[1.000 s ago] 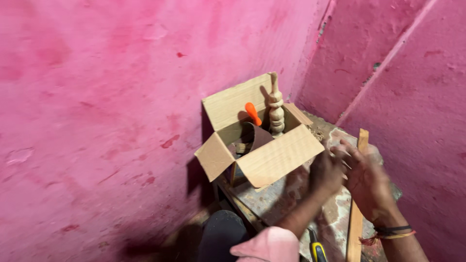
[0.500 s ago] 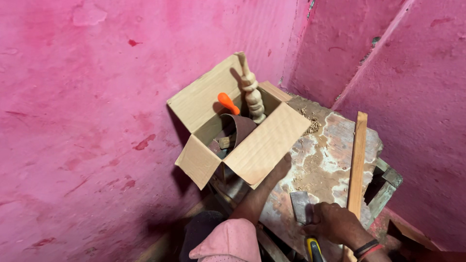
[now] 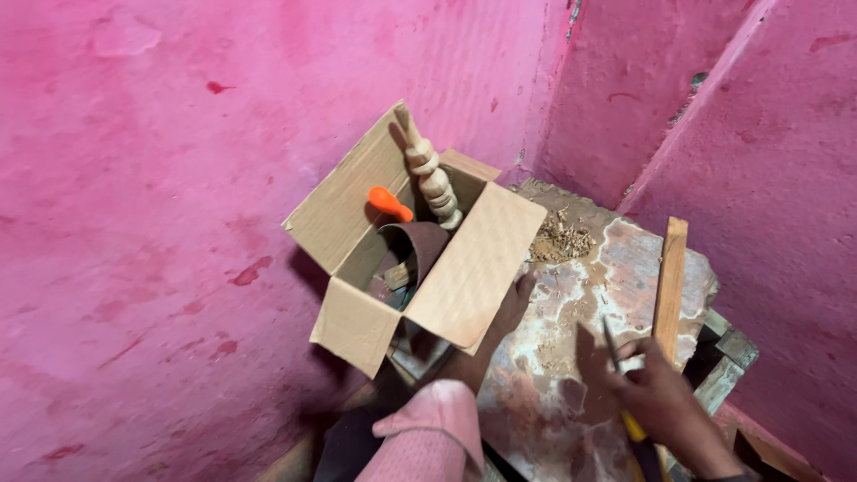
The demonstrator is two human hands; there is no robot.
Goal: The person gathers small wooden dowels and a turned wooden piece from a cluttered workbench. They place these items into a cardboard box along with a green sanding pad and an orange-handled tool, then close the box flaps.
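Left grip [image 3: 516, 299] flat against box [image 3: 473, 263] flap, clasping nothing. Right grip [image 3: 656, 393] closed round chisel [image 3: 618, 379] over tabletop [image 3: 571, 295].

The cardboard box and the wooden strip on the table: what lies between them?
In the head view, between the cardboard box and the wooden strip lie a small heap of wood shavings and bare, stained tabletop.

The left hand [image 3: 513, 299] rests on the flap of an open cardboard box [image 3: 420, 241] w/ a turned wooden spindle [image 3: 428, 174] and orange handle [image 3: 390, 203] inside. The right hand [image 3: 656, 397] grips a thin tool [image 3: 614, 348] over the worn table [image 3: 571, 295], near a wood strip [image 3: 669, 277].
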